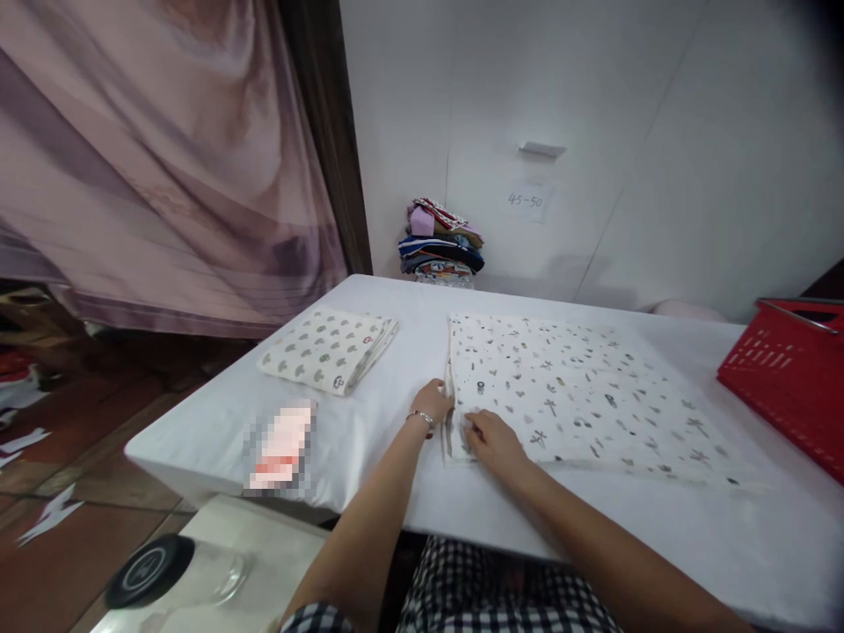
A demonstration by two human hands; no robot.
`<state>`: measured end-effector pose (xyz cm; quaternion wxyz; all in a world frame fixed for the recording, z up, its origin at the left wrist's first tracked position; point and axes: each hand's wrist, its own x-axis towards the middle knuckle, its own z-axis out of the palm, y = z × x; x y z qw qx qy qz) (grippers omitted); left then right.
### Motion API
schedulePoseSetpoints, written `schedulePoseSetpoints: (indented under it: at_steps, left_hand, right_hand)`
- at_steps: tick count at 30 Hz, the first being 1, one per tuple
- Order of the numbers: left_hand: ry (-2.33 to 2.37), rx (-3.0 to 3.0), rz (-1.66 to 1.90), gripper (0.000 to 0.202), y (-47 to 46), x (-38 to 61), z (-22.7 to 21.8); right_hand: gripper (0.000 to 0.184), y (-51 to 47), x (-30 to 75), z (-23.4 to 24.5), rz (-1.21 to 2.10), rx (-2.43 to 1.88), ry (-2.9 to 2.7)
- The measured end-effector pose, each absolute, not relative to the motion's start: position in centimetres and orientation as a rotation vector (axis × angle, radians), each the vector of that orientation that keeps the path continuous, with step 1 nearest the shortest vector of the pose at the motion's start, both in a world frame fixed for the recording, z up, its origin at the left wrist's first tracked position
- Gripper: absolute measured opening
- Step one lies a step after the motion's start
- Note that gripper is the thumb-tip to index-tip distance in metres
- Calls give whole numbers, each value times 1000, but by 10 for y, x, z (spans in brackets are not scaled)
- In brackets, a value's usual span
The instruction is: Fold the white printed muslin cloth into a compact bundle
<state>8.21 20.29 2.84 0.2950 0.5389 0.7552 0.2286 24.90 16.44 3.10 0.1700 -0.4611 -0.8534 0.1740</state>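
White printed cloth (580, 396) lies spread flat on the surface (396, 299), between a folded patterned cloth (330, 350) on the left and a red basket (784, 369) at the right edge. At the spread cloth's near left corner, the left hand (432, 404) has its grip closed on the raised edge. The right hand (491, 440) rests just beside it on the fabric with fingers bent; whether its grip is clamped cannot be told. A stack of folded clothes (440, 242) sits against the far wall.
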Motion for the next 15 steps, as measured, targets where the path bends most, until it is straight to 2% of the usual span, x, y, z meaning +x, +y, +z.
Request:
schedulePoseSetpoints:
  at_steps: [3,9,15]
  left_hand:
    - [2083,1443,610,46,188,90,30]
    - [2242,1476,540,17,177,105,34]
    - [2258,1472,510,20,186,109,32]
  right_hand:
    - [29,174,243,28,517,-1391,-2420]
    - [30,178,245,21,524,-1422,-2393]
    - [28,172,249,22,514,-1347,-2394]
